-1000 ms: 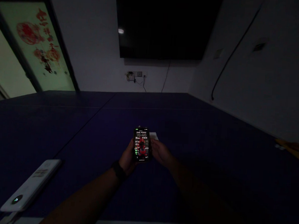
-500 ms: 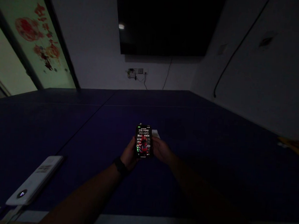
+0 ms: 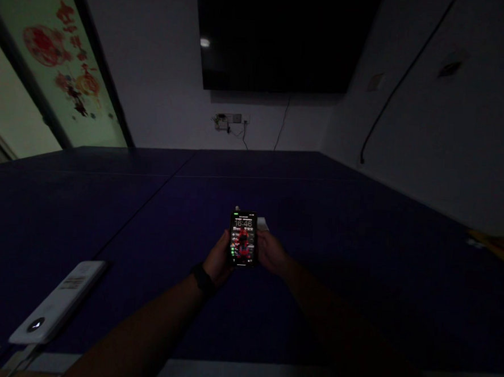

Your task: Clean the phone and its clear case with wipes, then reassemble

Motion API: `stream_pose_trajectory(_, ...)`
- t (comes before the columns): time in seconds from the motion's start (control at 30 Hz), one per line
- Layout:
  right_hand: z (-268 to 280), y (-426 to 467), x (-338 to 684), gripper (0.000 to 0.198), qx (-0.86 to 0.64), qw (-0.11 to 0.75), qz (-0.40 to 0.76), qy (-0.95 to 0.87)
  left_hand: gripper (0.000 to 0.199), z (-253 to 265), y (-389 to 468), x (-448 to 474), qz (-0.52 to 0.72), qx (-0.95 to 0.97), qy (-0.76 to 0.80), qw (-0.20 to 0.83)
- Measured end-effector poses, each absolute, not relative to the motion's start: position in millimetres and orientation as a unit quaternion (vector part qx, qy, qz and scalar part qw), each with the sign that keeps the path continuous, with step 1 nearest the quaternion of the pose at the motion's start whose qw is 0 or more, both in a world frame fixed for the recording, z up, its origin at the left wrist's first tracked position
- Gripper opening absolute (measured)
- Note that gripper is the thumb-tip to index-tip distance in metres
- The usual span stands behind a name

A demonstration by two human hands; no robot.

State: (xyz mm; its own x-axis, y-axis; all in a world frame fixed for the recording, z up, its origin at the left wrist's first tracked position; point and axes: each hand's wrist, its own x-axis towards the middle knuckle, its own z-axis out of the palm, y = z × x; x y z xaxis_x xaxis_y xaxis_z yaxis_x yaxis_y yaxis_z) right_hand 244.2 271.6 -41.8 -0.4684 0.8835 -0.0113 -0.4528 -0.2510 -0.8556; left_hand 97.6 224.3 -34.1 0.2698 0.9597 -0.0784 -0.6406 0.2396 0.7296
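Observation:
A lit smartphone (image 3: 242,239) is held upright in front of me, its lock screen showing 16:46 over a red figure. My left hand (image 3: 218,260) wraps its left edge, thumb along the side; a dark watch (image 3: 204,279) is on that wrist. My right hand (image 3: 271,252) grips the phone's right edge with its fingers closed. Just behind the phone, a small white item (image 3: 262,224) shows partly; what it is I cannot make out.
On the dark blue table (image 3: 151,307), a white power bank-like device (image 3: 59,302) with a cable lies at left. A yellow item (image 3: 496,246) sits at the right edge. A large dark screen (image 3: 287,37) and wall sockets (image 3: 230,120) are ahead; a decorated glass door (image 3: 67,69) stands left.
The phone has shifted very slightly to the right in my hands. Both hands keep their hold, and the view has tilted a little.

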Motion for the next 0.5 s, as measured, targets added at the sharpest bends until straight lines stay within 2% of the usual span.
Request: stream_pose_trajectory(0.5,-39.1,270.5,242.8,0.03,-0.25,0.445,0.744,-0.431,0.059,-37.0,226.3,98.5,0.552,0.298,0.274,0.729)
